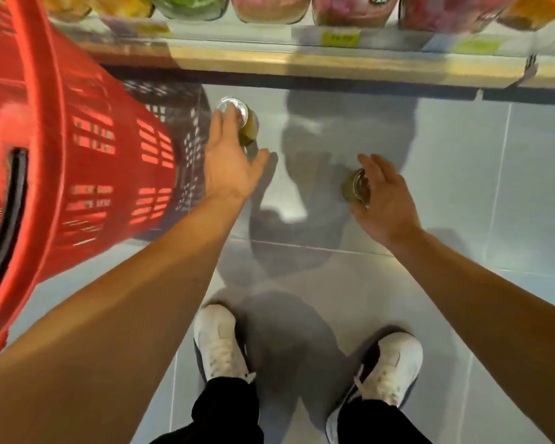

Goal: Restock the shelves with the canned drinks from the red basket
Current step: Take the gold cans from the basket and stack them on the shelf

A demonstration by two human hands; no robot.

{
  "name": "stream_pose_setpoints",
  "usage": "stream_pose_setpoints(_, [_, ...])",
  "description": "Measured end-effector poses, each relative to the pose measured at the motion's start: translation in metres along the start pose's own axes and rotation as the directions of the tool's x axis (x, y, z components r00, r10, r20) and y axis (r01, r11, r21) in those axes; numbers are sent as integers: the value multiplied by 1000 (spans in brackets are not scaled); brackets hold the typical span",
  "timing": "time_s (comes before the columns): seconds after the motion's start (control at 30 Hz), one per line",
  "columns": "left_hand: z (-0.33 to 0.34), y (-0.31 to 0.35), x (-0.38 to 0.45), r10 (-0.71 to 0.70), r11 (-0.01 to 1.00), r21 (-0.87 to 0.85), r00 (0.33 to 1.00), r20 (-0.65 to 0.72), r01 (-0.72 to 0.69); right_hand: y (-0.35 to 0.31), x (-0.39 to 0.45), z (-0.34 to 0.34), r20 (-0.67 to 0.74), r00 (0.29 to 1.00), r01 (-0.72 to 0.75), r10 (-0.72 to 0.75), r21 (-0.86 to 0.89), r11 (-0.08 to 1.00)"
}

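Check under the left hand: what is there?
Under the left hand sits a green can with a silver top, over grey floor tiles. The fingers cover part of the can; its label cannot be seen.

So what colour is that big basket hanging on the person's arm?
Red, with a black grip on its handle; the basket shows in the head view.

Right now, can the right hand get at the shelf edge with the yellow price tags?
Probably yes. The right hand holds a green can with a silver top above bare grey floor tiles, and nothing stands between it and the shelf edge.
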State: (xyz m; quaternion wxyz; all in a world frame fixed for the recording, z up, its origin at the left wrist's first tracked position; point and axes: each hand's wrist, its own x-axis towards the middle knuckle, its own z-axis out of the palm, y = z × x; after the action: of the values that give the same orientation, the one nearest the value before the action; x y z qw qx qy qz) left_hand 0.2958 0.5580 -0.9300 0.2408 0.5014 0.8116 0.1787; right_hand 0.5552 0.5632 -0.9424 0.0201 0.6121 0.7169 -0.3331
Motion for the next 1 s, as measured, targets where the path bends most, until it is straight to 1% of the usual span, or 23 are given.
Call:
stream_pose_setpoints(0.1, [10, -5, 12, -47, 998, -31, 999, -14, 47, -1, 8, 5, -66, 998, 16, -16, 1, 1000])
stream_pose_setpoints(0.2, [16, -13, 29, -111, 980, -164, 994, -7, 109, -3, 16, 7, -113, 990, 83, -81, 15, 996])
stream_pose_setpoints(0.4, [20, -23, 45, -188, 947, -271, 982, -26, 174, 0, 26, 10, -81, 992, 101, -99, 18, 995])
stream_pose_setpoints(0.47, [18, -21, 44, -244, 918, -322, 970, -1, 230, -2, 26, 6, -72, 996, 65, -61, 55, 996])
stream_pose_setpoints(0.53, [9, -13, 36, -295, 894, -343, 955, 30, 287, -10, 21, -4, -54, 998, -13, 18, 96, 995])
stream_pose_setpoints(0.6, [-8, 2, 23, -314, 881, -357, 948, 50, 310, -23, 10, -20, -57, 995, -78, 86, 137, 987])
stream_pose_setpoints(0.7, [-48, 32, -7, -326, 861, -381, 941, 96, 337, -53, -20, -58, -45, 989, -128, 138, 180, 975])
stream_pose_setpoints(0.83, [-129, 80, -51, -333, 802, -473, 930, 154, 365, -105, -79, -130, -35, 992, -110, 118, 181, 977])
stream_pose_setpoints(0.93, [-207, 123, -84, -284, 752, -566, 941, 186, 339, -152, -129, -193, -84, 991, -81, 100, 208, 975])
stream_pose_setpoints(1.0, [-268, 150, -105, -227, 737, -591, 944, 240, 327, -187, -162, -237, -118, 987, -82, 110, 219, 972])
